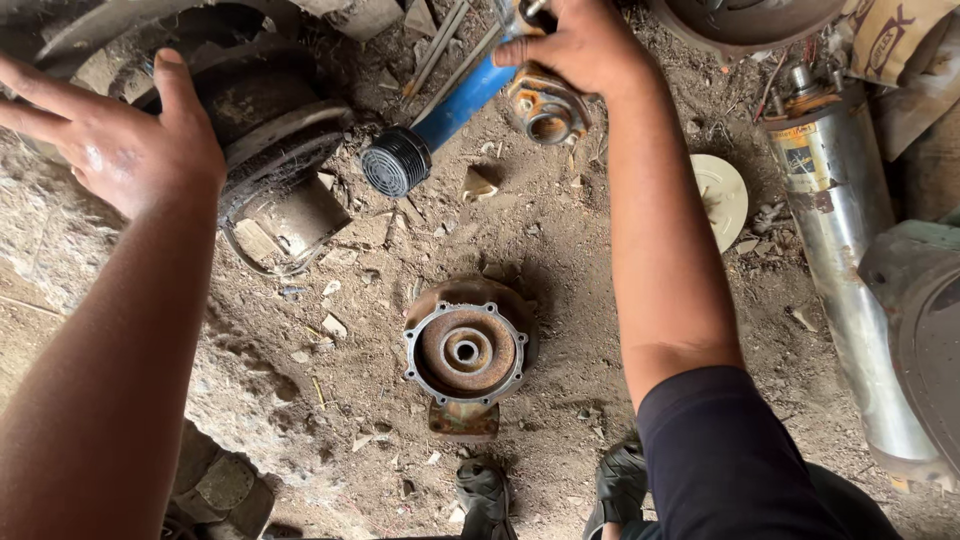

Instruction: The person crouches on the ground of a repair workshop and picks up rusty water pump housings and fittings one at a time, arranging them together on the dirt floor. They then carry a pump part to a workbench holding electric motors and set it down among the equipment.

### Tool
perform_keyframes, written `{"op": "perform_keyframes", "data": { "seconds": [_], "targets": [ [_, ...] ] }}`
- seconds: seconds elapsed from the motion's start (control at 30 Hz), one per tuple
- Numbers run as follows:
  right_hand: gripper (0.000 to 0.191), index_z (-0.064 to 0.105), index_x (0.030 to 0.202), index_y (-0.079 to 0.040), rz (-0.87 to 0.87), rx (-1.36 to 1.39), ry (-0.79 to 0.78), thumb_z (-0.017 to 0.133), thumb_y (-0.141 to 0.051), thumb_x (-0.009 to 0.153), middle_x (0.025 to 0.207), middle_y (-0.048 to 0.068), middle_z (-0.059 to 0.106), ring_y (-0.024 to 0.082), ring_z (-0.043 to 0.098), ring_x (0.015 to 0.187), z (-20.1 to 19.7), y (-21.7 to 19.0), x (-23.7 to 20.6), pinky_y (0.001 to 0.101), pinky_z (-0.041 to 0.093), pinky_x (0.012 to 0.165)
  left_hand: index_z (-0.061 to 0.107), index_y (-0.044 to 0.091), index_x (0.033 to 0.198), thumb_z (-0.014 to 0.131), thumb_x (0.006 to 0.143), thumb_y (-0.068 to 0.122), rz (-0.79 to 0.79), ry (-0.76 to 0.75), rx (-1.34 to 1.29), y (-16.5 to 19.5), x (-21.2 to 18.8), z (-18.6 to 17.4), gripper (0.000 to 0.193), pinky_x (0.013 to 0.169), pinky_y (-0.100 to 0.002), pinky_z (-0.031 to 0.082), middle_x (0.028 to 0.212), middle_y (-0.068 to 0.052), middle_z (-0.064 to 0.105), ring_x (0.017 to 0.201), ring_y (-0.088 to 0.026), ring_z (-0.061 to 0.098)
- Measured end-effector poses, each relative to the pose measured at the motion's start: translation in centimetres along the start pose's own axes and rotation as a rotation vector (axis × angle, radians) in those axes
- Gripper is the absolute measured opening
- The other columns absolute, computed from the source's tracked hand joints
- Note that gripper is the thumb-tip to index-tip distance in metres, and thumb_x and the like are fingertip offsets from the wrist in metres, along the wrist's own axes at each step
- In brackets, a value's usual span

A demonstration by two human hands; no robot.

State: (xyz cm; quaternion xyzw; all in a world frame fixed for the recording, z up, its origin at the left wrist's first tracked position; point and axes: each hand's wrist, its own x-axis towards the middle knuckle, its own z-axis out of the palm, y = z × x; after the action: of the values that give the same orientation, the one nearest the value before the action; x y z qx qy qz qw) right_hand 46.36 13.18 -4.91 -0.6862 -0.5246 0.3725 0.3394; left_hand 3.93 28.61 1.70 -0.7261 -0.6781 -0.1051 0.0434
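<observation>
My left hand [115, 135] hovers open at the upper left, fingers spread, holding nothing, just over a dark round rubber-and-metal part [270, 110]. My right hand [570, 45] reaches to the top centre and grips a rusty orange cast fitting [545, 110] beside a blue cylinder with a black ribbed end cap [440, 120]. A rusty round pump housing [465, 350] with a ring of bolts lies face up on the dirt between my arms.
A long steel cylinder [850, 260] lies at the right next to a grey metal casing [925, 320]. A cream plastic disc [720, 195] rests on the dirt. Scrap wood and debris litter the ground. Dark sandals [485, 495] show at the bottom.
</observation>
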Motion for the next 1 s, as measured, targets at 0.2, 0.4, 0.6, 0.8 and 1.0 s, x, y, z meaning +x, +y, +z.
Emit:
{"op": "perform_keyframes", "data": {
  "seconds": [0.2, 0.4, 0.6, 0.8, 1.0],
  "targets": [
    [0.054, 0.073, 0.102, -0.012, 0.236, -0.211, 0.055, 0.093, -0.054, 0.075, 0.097, 0.003, 0.079, 0.022, 0.075, 0.086, -0.6, -2.5, -1.5, 0.0371, 0.054, 0.075, -0.016, 0.004, 0.158, 0.06, 0.102, 0.053, 0.072, 0.032, 0.065, -0.8, 0.1, 0.9, 0.107, 0.117, -0.056, 0.052, 0.163, -0.039, -0.001, 0.147, -0.049, 0.051],
    [0.074, 0.074, 0.101, -0.012, 0.207, -0.509, 0.304, 0.098, -0.072, 0.064, 0.091, 0.007, 0.077, 0.032, 0.072, 0.083, -1.1, -4.9, -3.4, 0.0457, 0.053, 0.073, -0.013, 0.004, 0.161, 0.062, 0.102, 0.049, 0.076, 0.011, -0.028, -0.8, -0.2, 0.6, 0.106, 0.115, -0.054, 0.055, 0.162, -0.037, 0.007, 0.14, -0.046, 0.055],
    [0.079, 0.074, 0.098, -0.008, 0.073, -0.576, 0.425, 0.1, -0.071, 0.058, 0.086, 0.01, 0.076, 0.034, 0.072, 0.084, -0.9, -5.2, -3.6, 0.0479, 0.054, 0.069, -0.01, 0.007, 0.161, 0.063, 0.102, 0.047, 0.062, 0.011, 0.014, -0.2, -0.2, -0.2, 0.102, 0.112, -0.055, 0.056, 0.16, -0.034, 0.014, 0.139, -0.045, 0.058],
    [0.063, 0.069, 0.124, -0.012, 0.582, 0.131, 0.173, 0.089, -0.05, 0.078, 0.097, 0.01, 0.074, 0.029, 0.074, 0.091, -3.1, -6.4, -7.9, 0.0417, 0.052, 0.077, -0.012, 0.002, 0.161, 0.06, 0.102, 0.053, 0.043, -0.011, 0.054, -0.6, 0.1, 0.4, 0.106, 0.111, -0.056, 0.055, 0.161, -0.037, 0.011, 0.138, -0.044, 0.06],
    [0.08, 0.059, 0.143, -0.008, -0.316, -0.034, 0.324, 0.101, -0.028, 0.079, 0.151, 0.012, 0.053, 0.027, 0.059, 0.134, 2.2, -5.7, -11.3, 0.0417, 0.055, 0.112, -0.011, -0.001, 0.16, 0.061, 0.1, 0.055, 0.074, 0.023, 0.063, -1.4, 0.4, 1.3, 0.109, 0.111, -0.057, 0.054, 0.161, -0.041, 0.009, 0.138, -0.049, 0.056]
  ]
}}
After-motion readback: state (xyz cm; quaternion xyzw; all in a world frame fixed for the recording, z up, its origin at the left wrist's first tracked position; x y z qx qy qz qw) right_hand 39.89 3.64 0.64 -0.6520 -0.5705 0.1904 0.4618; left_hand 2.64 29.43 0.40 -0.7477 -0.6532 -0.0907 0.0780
